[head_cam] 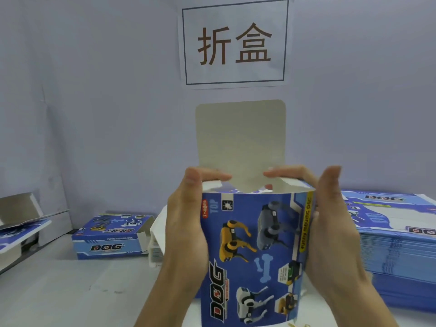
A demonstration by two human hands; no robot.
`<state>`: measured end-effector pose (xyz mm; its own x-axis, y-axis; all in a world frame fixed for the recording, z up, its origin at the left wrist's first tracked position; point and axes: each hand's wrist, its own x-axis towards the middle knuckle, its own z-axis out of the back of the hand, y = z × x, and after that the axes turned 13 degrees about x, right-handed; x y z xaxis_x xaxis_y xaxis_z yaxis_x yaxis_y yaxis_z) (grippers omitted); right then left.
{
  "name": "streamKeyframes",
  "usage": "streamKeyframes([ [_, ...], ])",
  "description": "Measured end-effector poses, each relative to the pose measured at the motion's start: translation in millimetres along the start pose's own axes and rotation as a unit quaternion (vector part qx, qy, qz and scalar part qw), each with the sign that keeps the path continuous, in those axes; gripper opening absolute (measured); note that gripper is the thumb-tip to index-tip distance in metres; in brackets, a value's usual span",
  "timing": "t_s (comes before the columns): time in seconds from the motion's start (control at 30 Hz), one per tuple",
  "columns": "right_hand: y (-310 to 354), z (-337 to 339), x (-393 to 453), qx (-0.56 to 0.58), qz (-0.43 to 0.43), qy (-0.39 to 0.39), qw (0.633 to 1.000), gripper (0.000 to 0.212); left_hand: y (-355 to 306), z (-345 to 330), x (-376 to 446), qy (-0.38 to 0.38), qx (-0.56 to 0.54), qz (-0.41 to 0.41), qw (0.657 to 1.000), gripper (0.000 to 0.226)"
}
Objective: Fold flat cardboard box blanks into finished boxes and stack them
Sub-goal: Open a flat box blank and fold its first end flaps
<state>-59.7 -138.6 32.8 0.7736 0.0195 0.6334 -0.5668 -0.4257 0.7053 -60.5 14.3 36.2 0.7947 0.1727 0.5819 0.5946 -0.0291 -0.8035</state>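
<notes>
Box: I hold the box (pixel 254 251) upright in front of me, above the table (pixel 70 291), its blue printed face with toy dogs and "DOG" lettering turned toward me.
Lid flap: the grey lid flap (pixel 240 140) stands straight up from the far edge of the open top, unprinted side facing me.
Left hand: my left hand (pixel 188 223) grasps the box's left side, palm flat along the wall, thumb and fingers curled over the top edge onto a small white side flap (pixel 212 185).
Right hand: my right hand (pixel 330 232) clasps the right side, fingers reaching over the rim toward the middle of the opening, one fingertip just at the base of the lid flap.
Blanks: a tall stack of flat blanks (pixel 396 251) lies on the table just right of my right hand; my wrist covers its near left corner.
Behind the box: a second pile of white-edged blanks (pixel 157 244) shows behind my left forearm, mostly covered by it.
Finished box: one folded box (pixel 111 239) lies on its side further left, an end flap open.
Far left: more cardboard (pixel 21 223), partly folded, is cut off by the frame edge; I cannot tell its shape.
Sign: a white sign (pixel 236 43) with two dark characters hangs on the wall (pixel 94 90) above the lid flap.
Hidden: the box's bottom runs out of frame, and its far side and inside are not visible.
</notes>
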Motion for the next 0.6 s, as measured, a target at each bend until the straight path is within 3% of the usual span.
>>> streamKeyframes([
  [0.13,4.1,-4.6,3.8,-0.057,0.001,-0.074,0.996,0.022,-2.6,-0.4,-0.2,0.042,0.030,-0.011,0.999,0.031],
  [0.2,4.1,-5.8,2.8,-0.026,-0.011,-0.089,0.996,0.017,-3.4,0.4,0.7,0.055,0.009,-0.012,0.998,0.024],
  [0.3,9.7,-11.1,0.3,0.001,-0.033,-0.073,0.997,0.048,-5.8,2.4,3.5,0.038,-0.056,0.015,0.998,0.043],
  [0.37,12.3,-14.4,4.8,-0.024,-0.041,-0.058,0.997,0.046,-6.1,2.4,4.7,0.028,-0.049,-0.003,0.998,0.050],
  [0.4,14.1,-13.4,5.5,-0.039,-0.045,-0.032,0.998,0.035,-7.1,2.2,4.5,0.023,-0.040,-0.020,0.999,0.042],
  [0.43,15.8,-8.9,4.2,-0.068,-0.048,0.013,0.996,0.039,-8.5,2.2,3.8,0.019,-0.036,-0.032,0.999,0.028],
  [0.5,17.6,0.8,8.3,-0.083,-0.066,0.032,0.994,0.062,-8.1,4.1,1.4,0.025,-0.054,-0.040,0.997,0.015],
  [0.53,21.0,-0.8,13.2,-0.083,-0.066,0.022,0.994,0.059,-7.2,5.2,0.3,0.030,-0.073,-0.038,0.996,0.024],
  [0.6,27.7,-10.1,16.4,-0.060,-0.080,0.062,0.993,0.019,-8.8,6.4,0.2,0.027,-0.101,-0.026,0.994,0.046],
])
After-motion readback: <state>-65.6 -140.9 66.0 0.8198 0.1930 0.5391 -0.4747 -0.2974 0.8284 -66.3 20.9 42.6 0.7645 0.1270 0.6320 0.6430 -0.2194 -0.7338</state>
